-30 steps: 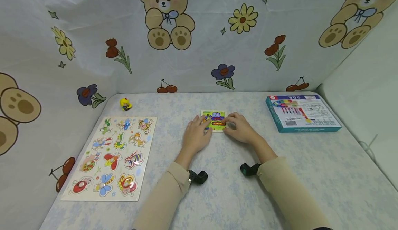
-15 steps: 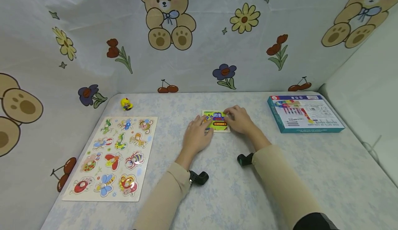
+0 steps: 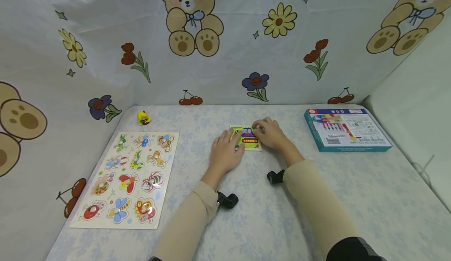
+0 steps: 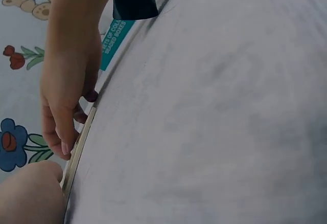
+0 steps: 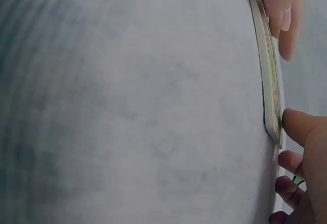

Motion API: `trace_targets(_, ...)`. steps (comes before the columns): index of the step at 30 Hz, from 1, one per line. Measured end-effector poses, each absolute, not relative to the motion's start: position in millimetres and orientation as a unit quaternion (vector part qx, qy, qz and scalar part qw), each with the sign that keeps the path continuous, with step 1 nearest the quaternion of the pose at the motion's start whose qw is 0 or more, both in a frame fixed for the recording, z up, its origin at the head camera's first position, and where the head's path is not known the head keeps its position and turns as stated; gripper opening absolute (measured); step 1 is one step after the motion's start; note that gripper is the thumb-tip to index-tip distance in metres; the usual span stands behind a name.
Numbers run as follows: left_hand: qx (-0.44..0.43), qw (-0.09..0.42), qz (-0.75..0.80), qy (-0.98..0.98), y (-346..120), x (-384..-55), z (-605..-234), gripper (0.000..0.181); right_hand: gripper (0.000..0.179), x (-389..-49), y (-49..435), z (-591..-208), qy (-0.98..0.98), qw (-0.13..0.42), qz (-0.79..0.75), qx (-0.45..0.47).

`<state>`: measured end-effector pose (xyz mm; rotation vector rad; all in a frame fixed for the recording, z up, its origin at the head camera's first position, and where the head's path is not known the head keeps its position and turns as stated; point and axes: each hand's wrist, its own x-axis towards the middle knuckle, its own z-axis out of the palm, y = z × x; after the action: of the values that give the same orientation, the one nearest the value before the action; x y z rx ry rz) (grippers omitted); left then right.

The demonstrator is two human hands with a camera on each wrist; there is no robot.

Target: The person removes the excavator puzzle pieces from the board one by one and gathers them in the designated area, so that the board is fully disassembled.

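Observation:
A small jigsaw puzzle (image 3: pixel 249 140) with a colourful vehicle on a green ground lies flat at the table's middle. My left hand (image 3: pixel 225 151) rests across its left part with the fingers extended, hiding that side. At the upper right corner, my right hand (image 3: pixel 270 133) holds the puzzle's edge with bent thumb and forefinger. In the right wrist view the thumb (image 5: pixel 301 124) meets the board (image 5: pixel 266 70) near its corner, while the other fingers curl beyond it. The left wrist view shows the board (image 4: pixel 76 155) edge-on, with the right hand (image 4: pixel 66 91) above it.
On the left lies a large insect puzzle board (image 3: pixel 169 174) with several pieces in it. A yellow toy figure (image 3: pixel 143 117) stands at the back left. A flat teal-edged box (image 3: pixel 347 131) lies at the back right. Behind the table (image 3: pixel 253 214) hangs a bear-patterned cloth (image 3: pixel 229 57).
My right hand has moved up along the puzzle's right side, from the middle of that edge to the upper corner. The left hand has stayed on the puzzle's left part.

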<state>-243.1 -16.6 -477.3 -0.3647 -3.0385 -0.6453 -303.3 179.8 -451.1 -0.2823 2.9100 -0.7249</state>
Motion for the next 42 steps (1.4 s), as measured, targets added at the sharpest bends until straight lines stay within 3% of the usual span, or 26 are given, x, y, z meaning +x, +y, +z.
trace_targets(24, -0.11, 0.032, -0.185, -0.976, -12.5, -242.9, -478.9, 0.055, 0.016, -307.5, 178.4, -449.2, 0.96, 0.093, -0.246, -0.093)
trace_targets(36, -0.111, 0.016, -0.211, -0.971, -14.4, -242.4, -477.7, 0.052, 0.04, -300.3, 188.0, -444.1, 0.956, 0.093, -0.247, -0.129)
trace_targets(42, -0.11, 0.002, -0.22, -0.969, -17.1, -244.3, -477.8, 0.051, 0.043, -291.1, 189.6, -443.3, 0.952, 0.077, -0.236, -0.178)
